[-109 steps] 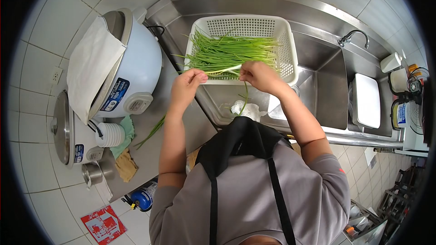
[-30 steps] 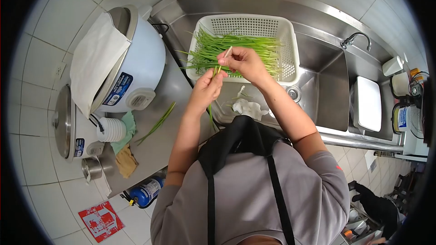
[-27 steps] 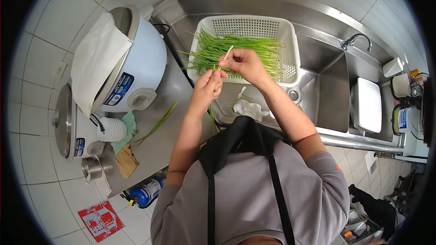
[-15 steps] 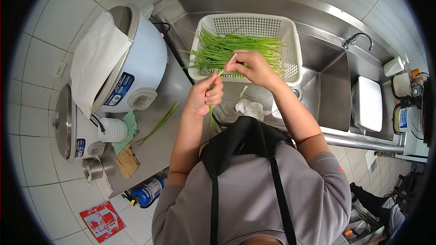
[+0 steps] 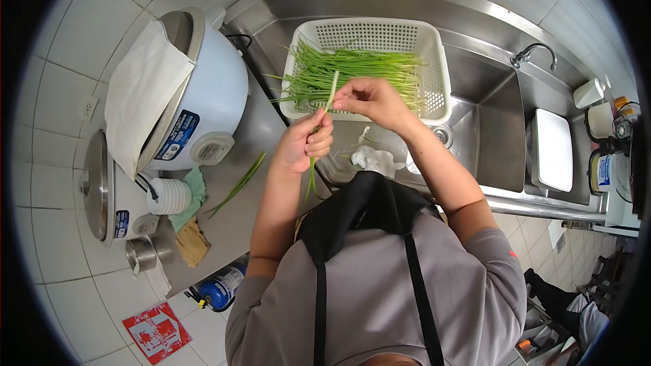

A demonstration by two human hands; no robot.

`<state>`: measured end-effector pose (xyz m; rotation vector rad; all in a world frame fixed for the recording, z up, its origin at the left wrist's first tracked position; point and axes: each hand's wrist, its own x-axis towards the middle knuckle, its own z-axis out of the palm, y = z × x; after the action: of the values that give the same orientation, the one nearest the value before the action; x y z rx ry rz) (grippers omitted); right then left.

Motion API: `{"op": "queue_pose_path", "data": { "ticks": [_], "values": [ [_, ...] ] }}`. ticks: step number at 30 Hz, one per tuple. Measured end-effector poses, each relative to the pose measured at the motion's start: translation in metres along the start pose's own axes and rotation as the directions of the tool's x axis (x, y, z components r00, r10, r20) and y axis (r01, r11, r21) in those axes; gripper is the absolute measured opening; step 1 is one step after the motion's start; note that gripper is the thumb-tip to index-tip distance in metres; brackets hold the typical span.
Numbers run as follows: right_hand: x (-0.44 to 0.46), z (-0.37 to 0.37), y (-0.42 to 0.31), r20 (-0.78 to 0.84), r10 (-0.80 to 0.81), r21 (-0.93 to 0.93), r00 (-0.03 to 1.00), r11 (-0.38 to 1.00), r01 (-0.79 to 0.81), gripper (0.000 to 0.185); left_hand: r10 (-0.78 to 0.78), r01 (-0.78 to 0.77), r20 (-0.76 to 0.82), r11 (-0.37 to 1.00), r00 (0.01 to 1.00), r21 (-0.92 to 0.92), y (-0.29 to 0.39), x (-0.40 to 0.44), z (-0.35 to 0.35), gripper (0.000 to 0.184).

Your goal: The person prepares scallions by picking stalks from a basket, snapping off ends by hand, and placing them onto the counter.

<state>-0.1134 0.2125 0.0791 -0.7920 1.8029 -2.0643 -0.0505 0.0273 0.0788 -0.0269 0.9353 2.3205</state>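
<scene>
My left hand is closed around a green onion. Its pale end points up past the fingers, and the green leaves hang below the fist. The fingertips of my right hand pinch together at the stalk's pale part, just above my left thumb. Behind both hands, a white plastic basket carries a thick layer of green onions lying crosswise. A few separate green stalks rest on the steel counter to the left. Crumpled white scraps lie below my right wrist.
A large rice cooker with a white cloth on top stands at left, beside a smaller cooker. Stacked white cups sit near them. To the right are a steel sink, a faucet and a white tray.
The onion's pale end now stands more upright and shows more above the fingers. My right fingertips have shifted slightly down and left along the stalk. My left hand has barely moved.
</scene>
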Motion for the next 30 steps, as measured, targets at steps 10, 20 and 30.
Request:
{"op": "queue_pose_path", "data": {
  "ticks": [10, 20, 30],
  "values": [
    [0.000, -0.021, 0.002, 0.019, -0.026, -0.015, 0.999, 1.000, 0.026, 0.008, -0.038, 0.038, 0.040, 0.999, 0.998, -0.009, 0.001, -0.003, -0.009, 0.027],
    [-0.001, -0.016, 0.007, 0.162, 0.076, -0.194, 0.984, 0.980, -0.044, 0.014, -0.060, 0.060, 0.005, 0.998, 0.998, 0.028, -0.003, 0.000, -0.008, 0.027],
    [-0.004, -0.027, 0.001, 0.027, 0.116, 0.050, 0.993, 0.992, -0.117, 0.012, -0.061, 0.061, 0.006, 0.998, 0.998, 0.015, 0.001, -0.008, -0.015, 0.027]
  ]
}}
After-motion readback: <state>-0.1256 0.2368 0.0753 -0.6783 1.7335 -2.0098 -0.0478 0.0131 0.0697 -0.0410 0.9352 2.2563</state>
